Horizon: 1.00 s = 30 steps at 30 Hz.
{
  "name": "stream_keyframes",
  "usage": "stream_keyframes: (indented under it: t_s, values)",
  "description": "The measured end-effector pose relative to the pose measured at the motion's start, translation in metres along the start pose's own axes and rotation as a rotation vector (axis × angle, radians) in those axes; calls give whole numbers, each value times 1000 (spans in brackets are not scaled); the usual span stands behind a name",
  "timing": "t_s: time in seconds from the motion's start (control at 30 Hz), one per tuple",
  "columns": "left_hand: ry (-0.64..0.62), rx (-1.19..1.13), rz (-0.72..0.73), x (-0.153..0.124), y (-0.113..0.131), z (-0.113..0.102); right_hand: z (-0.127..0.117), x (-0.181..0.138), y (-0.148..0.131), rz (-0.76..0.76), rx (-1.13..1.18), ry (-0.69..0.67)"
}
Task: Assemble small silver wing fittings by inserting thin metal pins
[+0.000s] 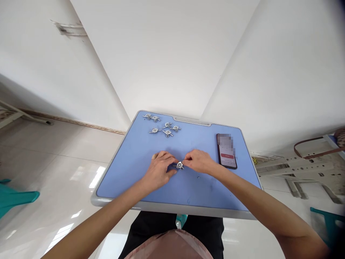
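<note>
Both my hands meet over the middle of a small blue table [134,172] with a grey rim. My left hand [159,169] and my right hand [198,161] each pinch one end of a small silver metal part [179,165] just above the tabletop. Their fingers are curled closed on it. Several more of the same silver metal parts [164,126] lie loose near the table's far left edge, well beyond my hands.
A phone [226,151] with a lit screen lies face up on the table's right side, close to my right hand. White walls form a corner behind the table. Teal chairs [16,197] stand at both sides on the glossy floor.
</note>
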<state>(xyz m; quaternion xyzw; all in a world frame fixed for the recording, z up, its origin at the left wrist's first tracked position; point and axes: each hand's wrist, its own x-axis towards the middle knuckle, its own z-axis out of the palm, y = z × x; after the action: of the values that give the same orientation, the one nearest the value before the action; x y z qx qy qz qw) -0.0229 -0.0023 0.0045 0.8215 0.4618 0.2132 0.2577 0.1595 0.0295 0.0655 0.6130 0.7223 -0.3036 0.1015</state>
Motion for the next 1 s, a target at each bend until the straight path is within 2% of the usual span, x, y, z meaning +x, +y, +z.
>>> stream_keyframes:
  t_s: [0.2, 0.33, 0.57, 0.73, 1.0]
  values:
    - [22, 2, -36, 0, 2, 0, -1, 7, -2, 15, 6, -38]
    - [85, 37, -82, -1, 5, 5, 0, 9, 0, 13, 15, -53]
    - [155, 112, -80, -3, 11, 12, 4, 9, 9, -62, 119, 95]
    - [140, 112, -67, -2, 11, 14, 10, 13, 9, -117, 97, 93]
    - [152, 78, -45, -3, 10, 13, 12, 12, 8, -87, 84, 85]
